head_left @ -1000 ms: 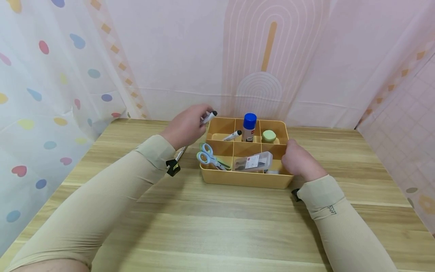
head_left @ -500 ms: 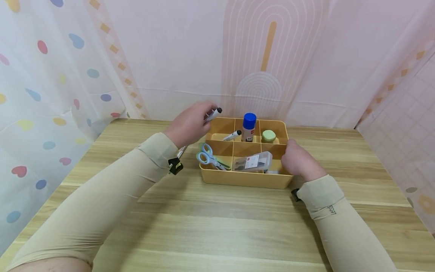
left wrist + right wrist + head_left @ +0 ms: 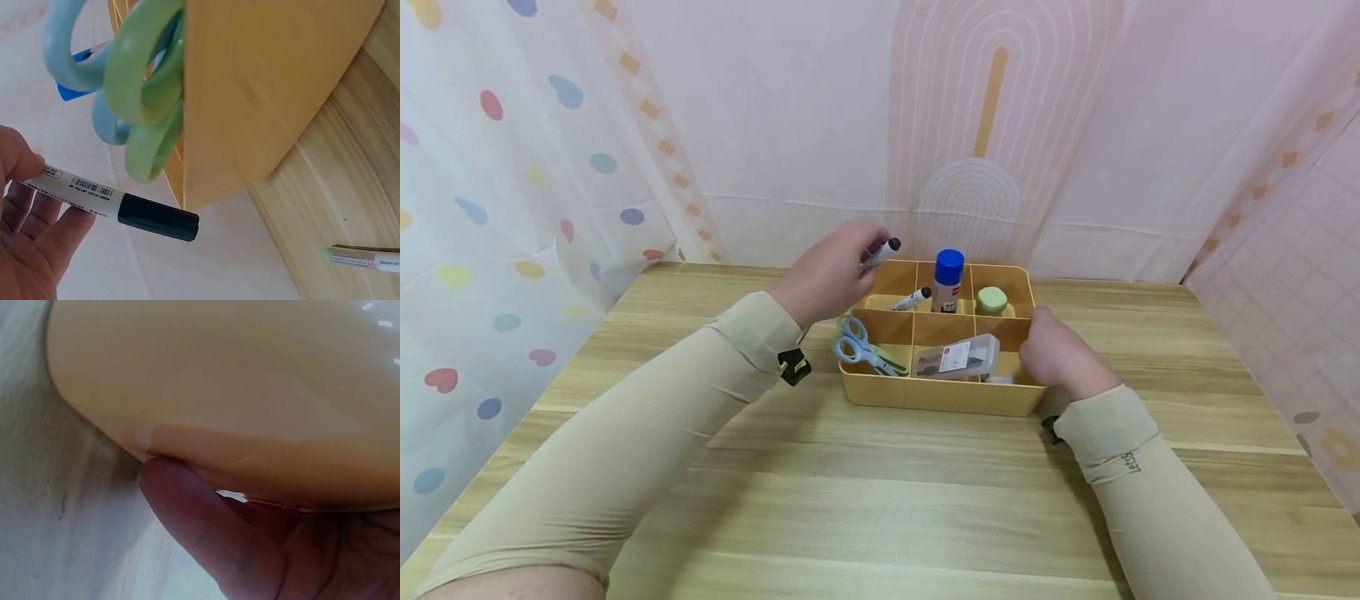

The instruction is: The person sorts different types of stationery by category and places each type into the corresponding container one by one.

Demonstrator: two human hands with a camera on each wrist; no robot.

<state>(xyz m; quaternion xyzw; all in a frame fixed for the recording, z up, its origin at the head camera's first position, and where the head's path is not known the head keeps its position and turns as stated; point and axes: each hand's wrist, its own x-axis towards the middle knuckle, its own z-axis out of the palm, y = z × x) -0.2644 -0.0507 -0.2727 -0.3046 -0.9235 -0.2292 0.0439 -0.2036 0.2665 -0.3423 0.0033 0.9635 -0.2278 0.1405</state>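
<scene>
My left hand pinches a white marker between thumb and fingers, its black cap pointing away from the palm. The marker is above the back left compartment of a yellow divided organizer box. At the box's right end, my right hand grips the wall, thumb against the outside. Another black-capped marker leans in the back left compartment. A blue-capped glue stick stands in the back middle one. Blue scissors and green-handled ones lean out at the front left.
A light green rounded piece sits in the back right compartment. A clear plastic case with dark items lies across the front middle. Left of the box, a white pen with a green end lies on the wooden table.
My left hand has moved right and slightly up with the marker, from beside the box's left edge to over its back left compartment. The right hand has stayed at the box.
</scene>
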